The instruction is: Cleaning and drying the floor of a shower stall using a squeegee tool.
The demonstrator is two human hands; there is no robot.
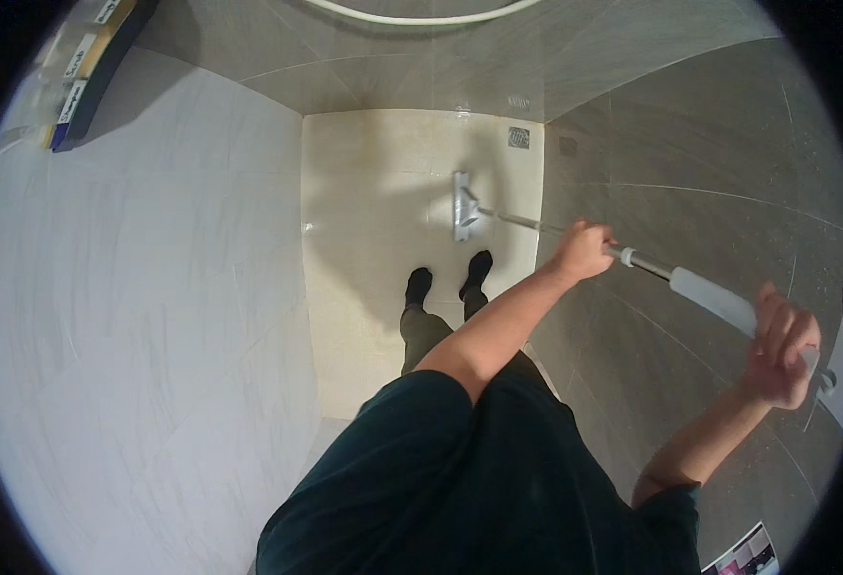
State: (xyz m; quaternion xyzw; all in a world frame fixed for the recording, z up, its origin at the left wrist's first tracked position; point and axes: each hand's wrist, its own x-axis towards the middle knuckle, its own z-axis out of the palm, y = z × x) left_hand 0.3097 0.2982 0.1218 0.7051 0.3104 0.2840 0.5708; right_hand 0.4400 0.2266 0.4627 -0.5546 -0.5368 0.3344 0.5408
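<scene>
A long-handled floor mop or squeegee (651, 264) slants across the view, with a metal pole and a white grip. Around the pole my left hand (584, 250) is closed, beyond its white collar. My right hand (784, 348) holds the upper end of the white grip near the right wall. The wide, flat, silver-grey head (461, 206) rests on the cream tiled floor, in front of my feet in dark socks. The head's underside is hidden, so its exact kind cannot be told.
A square floor drain (519, 138) lies in the far right corner. Tiled walls stand close on both sides. At upper left, a wall shelf (98, 86) holds labelled containers. A pale hose (421, 20) curves across the top. A printed picture (748, 555) is at lower right.
</scene>
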